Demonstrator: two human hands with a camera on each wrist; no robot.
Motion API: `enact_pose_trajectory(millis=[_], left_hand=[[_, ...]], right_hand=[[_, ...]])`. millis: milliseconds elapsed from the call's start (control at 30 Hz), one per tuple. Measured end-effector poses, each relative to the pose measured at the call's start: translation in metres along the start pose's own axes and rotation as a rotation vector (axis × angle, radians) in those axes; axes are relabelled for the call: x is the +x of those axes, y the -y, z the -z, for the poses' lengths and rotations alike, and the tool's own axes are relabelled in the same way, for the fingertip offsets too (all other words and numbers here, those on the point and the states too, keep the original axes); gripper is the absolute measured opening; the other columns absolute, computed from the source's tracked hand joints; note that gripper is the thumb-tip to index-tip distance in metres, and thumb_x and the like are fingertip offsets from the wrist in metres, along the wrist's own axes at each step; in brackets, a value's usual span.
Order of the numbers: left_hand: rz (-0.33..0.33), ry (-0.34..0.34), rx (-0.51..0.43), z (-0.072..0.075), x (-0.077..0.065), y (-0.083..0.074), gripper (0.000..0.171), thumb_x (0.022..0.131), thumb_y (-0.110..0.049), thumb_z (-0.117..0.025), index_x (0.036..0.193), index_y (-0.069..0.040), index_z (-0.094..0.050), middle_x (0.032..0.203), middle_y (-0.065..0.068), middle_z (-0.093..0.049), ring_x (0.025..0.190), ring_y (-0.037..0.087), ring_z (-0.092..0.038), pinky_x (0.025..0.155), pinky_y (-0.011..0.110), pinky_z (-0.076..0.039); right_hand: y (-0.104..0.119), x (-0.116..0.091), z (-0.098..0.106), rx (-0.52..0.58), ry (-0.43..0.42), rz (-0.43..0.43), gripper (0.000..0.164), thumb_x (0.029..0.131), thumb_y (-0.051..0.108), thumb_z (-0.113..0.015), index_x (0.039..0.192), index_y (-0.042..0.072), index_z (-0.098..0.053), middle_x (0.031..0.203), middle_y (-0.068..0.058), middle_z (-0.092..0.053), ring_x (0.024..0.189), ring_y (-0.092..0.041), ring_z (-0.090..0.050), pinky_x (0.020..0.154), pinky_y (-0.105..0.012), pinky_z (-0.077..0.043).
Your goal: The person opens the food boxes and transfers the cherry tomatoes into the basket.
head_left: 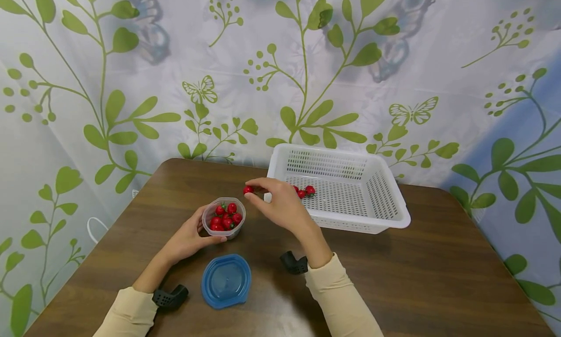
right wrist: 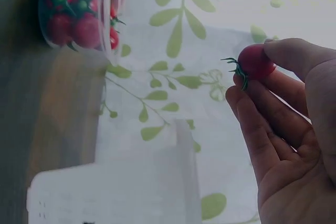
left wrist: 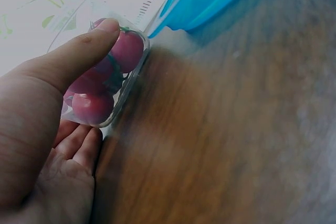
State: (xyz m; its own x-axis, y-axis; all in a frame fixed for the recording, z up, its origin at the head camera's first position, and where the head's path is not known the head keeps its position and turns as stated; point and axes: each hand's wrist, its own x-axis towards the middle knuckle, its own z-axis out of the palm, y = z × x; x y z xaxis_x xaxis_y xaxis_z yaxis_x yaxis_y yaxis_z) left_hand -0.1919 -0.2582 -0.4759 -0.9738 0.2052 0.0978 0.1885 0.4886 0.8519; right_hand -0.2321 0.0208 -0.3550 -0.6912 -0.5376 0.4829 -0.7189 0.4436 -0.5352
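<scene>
Head view is showing a blue lid [head_left: 226,282] lying nearest the person on the wooden counter [head_left: 429,264], toward the person and to the right of the left grip [head_left: 189,238]. That left grip is curling round a clear container [head_left: 235,231], its thumb lying along the near side, and red tomatoes [head_left: 227,221] are sitting piled inside. Beyond it and to its right, the right grip [head_left: 280,203] is narrow, pinching a single tomato [head_left: 248,190] between thumb and fingertips. The relation that seems to matter most is this: from the right grip, the container's mouth is lying to the left and toward the person, with the pinched tomato hovering past the far right rim, apart from it. The fruit is looking roundish, without a strong long axis, and right wrist view is showing its green stem [right wrist: 240,73] pointing away from the palm. A strip of counter is showing between the right grip and that rim. Behind and to the right of the right grip, a white basket [head_left: 359,222] is standing, its near left corner partly hidden by the hand; a few more tomatoes [head_left: 310,190] are lying at its left end. Farthest off, beyond both grips, a leaf-patterned curtain [head_left: 245,30] is hanging past the counter's far edge.
</scene>
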Motion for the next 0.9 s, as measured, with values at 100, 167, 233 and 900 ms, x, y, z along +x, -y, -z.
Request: enact_pose_trajectory(millis=[100,167,233,900], left_hand=[[0.003,0.0,0.0,0.0,0.0,0.0,0.097,0.083,-0.036,-0.088,0.157,-0.01,-0.032,0.156,0.015,-0.044,0.148,0.037,-0.041,0.118,0.052,-0.035],[0.002,0.0,0.0,0.0,0.0,0.0,0.097,0.083,-0.036,-0.088,0.157,-0.011,-0.032,0.156,0.015,-0.044,0.148,0.037,-0.041,0.119,0.052,-0.035],[-0.001,-0.001,-0.002,0.0,0.0,0.0,0.097,0.083,-0.036,-0.088,0.157,-0.011,-0.032,0.157,0.015,-0.043,0.148,0.037,-0.04,0.119,0.051,-0.035],[-0.014,0.008,-0.027,0.001,-0.001,-0.001,0.097,0.083,-0.033,-0.089,0.158,-0.011,-0.031,0.158,0.016,-0.042,0.149,0.037,-0.039,0.118,0.048,-0.034]], right_hand=[[-0.002,-0.001,0.007,0.005,-0.015,-0.02,0.028,0.098,0.025,-0.073,0.122,0.01,-0.074,0.109,0.001,-0.077,0.102,-0.017,-0.072,0.093,-0.036,-0.059],[-0.003,-0.002,0.012,0.004,-0.028,-0.032,0.029,0.098,0.025,-0.074,0.123,0.01,-0.074,0.111,0.001,-0.077,0.104,-0.018,-0.072,0.094,-0.038,-0.059],[-0.005,-0.003,0.016,-0.007,-0.046,-0.038,0.029,0.098,0.025,-0.074,0.123,0.009,-0.074,0.113,0.0,-0.077,0.105,-0.02,-0.072,0.095,-0.039,-0.059],[-0.039,-0.018,0.068,0.023,-0.208,-0.207,0.03,0.098,0.025,-0.073,0.124,0.012,-0.074,0.111,-0.004,-0.077,0.107,-0.025,-0.073,0.1,-0.047,-0.056]])
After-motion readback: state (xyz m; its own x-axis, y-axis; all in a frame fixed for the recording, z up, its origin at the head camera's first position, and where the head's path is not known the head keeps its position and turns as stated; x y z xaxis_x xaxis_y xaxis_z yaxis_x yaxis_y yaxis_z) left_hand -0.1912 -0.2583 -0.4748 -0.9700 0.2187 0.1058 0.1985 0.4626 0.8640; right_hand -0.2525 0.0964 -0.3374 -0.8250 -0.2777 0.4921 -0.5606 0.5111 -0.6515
